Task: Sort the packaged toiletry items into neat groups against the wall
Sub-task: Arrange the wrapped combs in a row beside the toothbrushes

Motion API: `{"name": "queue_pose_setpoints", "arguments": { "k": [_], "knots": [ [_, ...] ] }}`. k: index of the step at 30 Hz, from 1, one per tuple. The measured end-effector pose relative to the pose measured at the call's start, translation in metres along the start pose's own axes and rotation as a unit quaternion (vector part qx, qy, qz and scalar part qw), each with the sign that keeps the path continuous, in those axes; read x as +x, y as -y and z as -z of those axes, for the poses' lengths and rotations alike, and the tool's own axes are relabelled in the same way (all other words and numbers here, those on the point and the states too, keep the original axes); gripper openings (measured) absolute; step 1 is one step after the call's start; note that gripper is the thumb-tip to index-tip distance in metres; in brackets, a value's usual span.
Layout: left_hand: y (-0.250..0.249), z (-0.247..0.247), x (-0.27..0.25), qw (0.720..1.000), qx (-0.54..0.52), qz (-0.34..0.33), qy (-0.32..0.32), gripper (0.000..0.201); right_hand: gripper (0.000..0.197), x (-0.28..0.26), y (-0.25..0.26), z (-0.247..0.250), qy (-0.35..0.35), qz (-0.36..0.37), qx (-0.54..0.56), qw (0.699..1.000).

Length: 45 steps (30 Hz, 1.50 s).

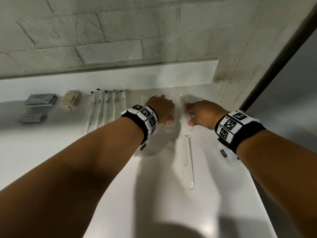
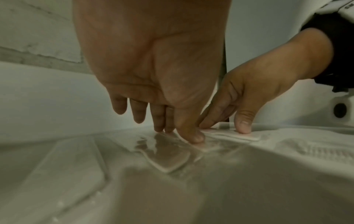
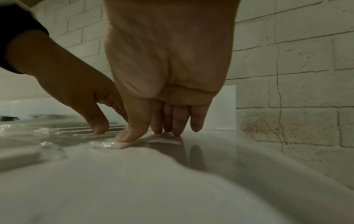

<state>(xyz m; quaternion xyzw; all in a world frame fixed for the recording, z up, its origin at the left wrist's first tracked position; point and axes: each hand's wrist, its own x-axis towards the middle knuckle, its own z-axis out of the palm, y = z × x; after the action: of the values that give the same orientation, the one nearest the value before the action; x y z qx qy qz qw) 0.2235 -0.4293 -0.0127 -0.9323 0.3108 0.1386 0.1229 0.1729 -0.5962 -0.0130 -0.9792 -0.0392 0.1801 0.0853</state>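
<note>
Both hands lie on clear-wrapped white combs at the back of the white counter (image 1: pixel 51 152), close to the brick wall. My left hand (image 1: pixel 163 109) (image 2: pixel 180 133) presses its straight fingertips and thumb down on one flat clear packet (image 2: pixel 168 157). Just to its right, my right hand (image 1: pixel 197 114) (image 3: pixel 151 133) holds down another comb packet (image 1: pixel 186 125) (image 3: pixel 155 138) with thumb and fingertips. The two hands nearly touch. A third packaged comb (image 1: pixel 187 160) lies alone, nearer to me, pointing at the wall.
Along the wall to the left lie a row of wrapped toothbrushes (image 1: pixel 106 107), a pile of beige packets (image 1: pixel 70 100) and two stacks of grey packets (image 1: pixel 41 100) (image 1: pixel 31 117). A brick pillar (image 1: pixel 240 66) closes off the counter on the right.
</note>
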Motion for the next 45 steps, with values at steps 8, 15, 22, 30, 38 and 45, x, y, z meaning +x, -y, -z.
{"name": "queue_pose_setpoints", "arguments": {
  "k": [8,15,22,30,38,45],
  "knots": [
    [-0.002,-0.004,0.004,0.998,-0.025,0.051,-0.029,0.065,0.063,0.013,-0.002,0.001,0.000,0.009,-0.035,0.999],
    [-0.005,-0.003,-0.003,0.998,-0.042,0.024,-0.025,0.058,0.061,0.013,-0.004,0.000,-0.002,0.007,-0.033,0.999],
    [-0.011,-0.001,-0.007,0.998,-0.049,0.048,-0.008,0.049,0.057,-0.007,0.010,0.006,-0.022,0.026,-0.061,0.998],
    [-0.010,-0.006,-0.018,0.994,-0.080,0.058,-0.038,0.054,0.079,-0.070,0.071,-0.012,0.075,-0.020,-0.005,0.997],
    [-0.009,-0.002,-0.030,0.988,-0.123,0.072,-0.058,0.048,0.058,-0.075,0.091,-0.037,0.067,-0.079,0.111,0.988],
    [0.002,-0.004,-0.034,0.978,-0.155,0.109,-0.089,0.044,0.034,-0.069,0.048,0.000,0.074,-0.104,0.172,0.977]
  ]
}}
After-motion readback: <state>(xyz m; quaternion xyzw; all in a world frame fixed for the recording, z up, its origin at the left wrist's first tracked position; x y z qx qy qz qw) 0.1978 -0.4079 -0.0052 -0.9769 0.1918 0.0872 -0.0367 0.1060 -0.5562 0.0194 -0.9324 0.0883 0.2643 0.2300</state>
